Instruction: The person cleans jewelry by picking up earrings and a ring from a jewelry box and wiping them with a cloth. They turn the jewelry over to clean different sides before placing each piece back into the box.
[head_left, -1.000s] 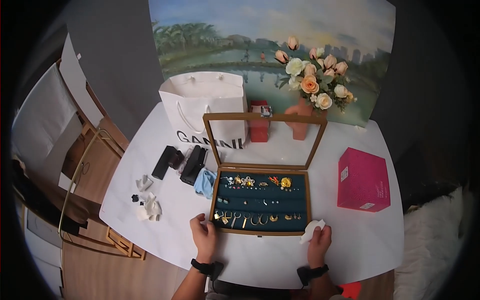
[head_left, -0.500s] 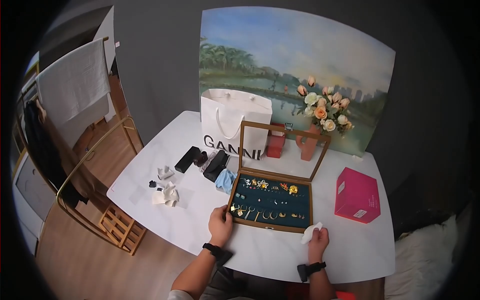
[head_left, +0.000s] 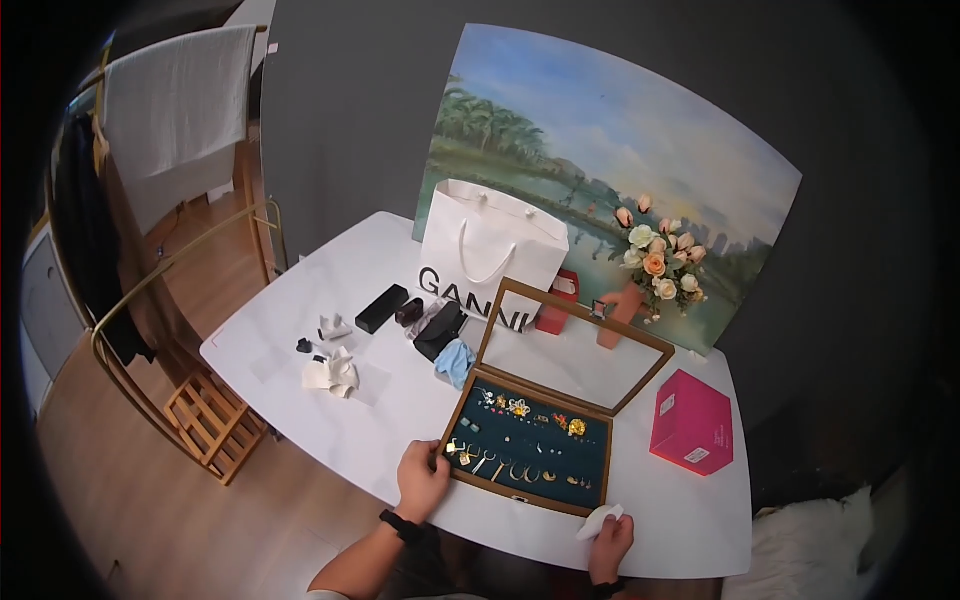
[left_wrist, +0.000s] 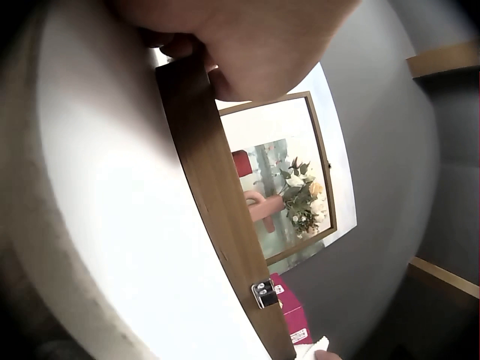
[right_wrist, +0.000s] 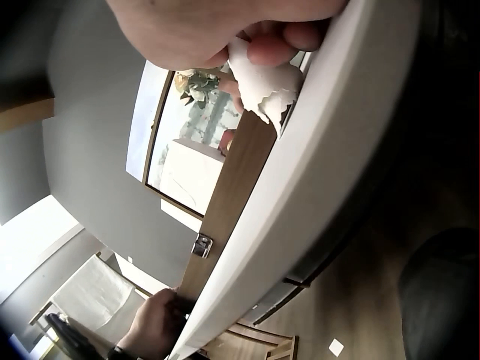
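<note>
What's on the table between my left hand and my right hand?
In the head view, the front wooden edge of the open jewellery box runs between the left hand and the right hand, which holds a white tissue.

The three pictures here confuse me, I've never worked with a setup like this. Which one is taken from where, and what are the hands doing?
No machine here: a person works with two bare hands. The wide picture comes from a camera on the head, looking down at a white table. The other two come from cameras strapped to each wrist, so they look skewed and very close.

On the table stands an open wooden jewellery box with its glass lid raised, holding earrings and brooches. Behind it are a white paper bag, a vase of flowers and a pink box; to the left lie dark cases and a blue cloth.

The left hand has a grip on the box's near corner. The right hand pinches a white tissue.
</note>
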